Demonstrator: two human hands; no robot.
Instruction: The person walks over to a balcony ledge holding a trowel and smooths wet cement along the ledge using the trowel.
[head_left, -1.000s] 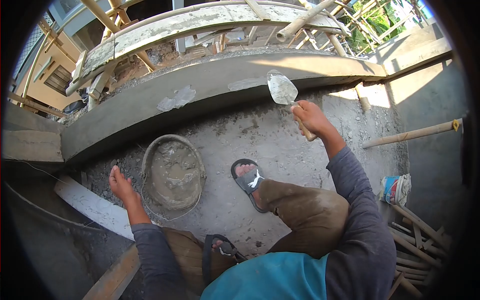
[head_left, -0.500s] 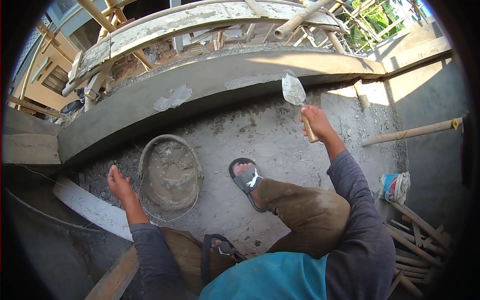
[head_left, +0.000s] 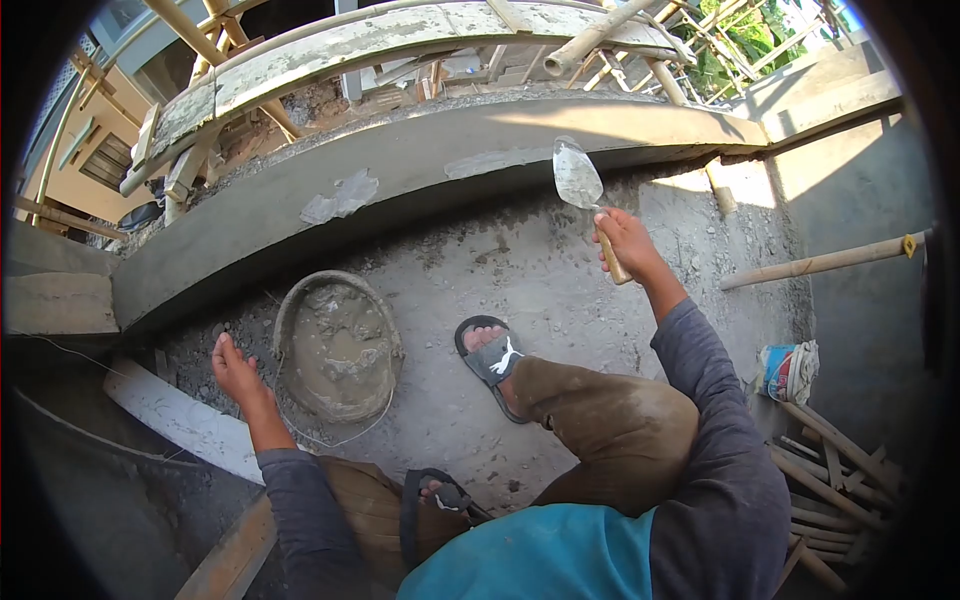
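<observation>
My right hand is closed round the wooden handle of a trowel, whose metal blade points up toward the low concrete beam. Whether the blade touches the beam's face, I cannot tell. Lighter patches of mortar show on the beam. Left of a bucket of wet grey mortar, my left hand hangs in the air with its fingers apart and nothing in it. The bucket stands on the rough floor with its wire handle down.
A white board lies at the left. Bamboo scaffolding with a plank runs beyond the beam. At the right are a bamboo pole, a small paint bucket and a pile of wood sticks. My sandalled feet are near the middle.
Over the last second the trowel and my right hand have shifted slightly right, with a small move back left since the middle frame. The view has turned a little.
</observation>
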